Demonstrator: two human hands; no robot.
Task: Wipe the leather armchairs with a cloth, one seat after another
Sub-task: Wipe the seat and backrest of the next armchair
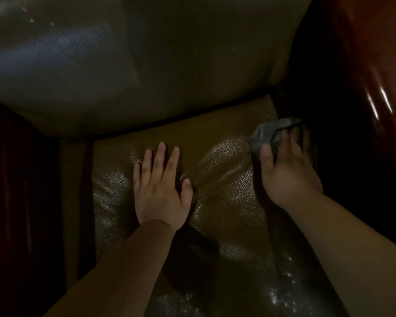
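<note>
A brown leather armchair fills the dim view. Its seat cushion (224,184) lies below me and its backrest (146,65) rises behind. My left hand (160,188) lies flat on the middle of the cushion, fingers straight and spread. My right hand (288,168) grips a crumpled grey cloth (268,136) at the cushion's right rear corner, beside the right armrest. The fingers curl over the cloth and its bulk sticks out past the fingertips.
A glossy reddish-brown armrest (364,65) rises on the right. A dark armrest (21,179) stands on the left, with a narrow gap (87,179) between it and the cushion. The cushion's front (249,282) shows small shiny specks.
</note>
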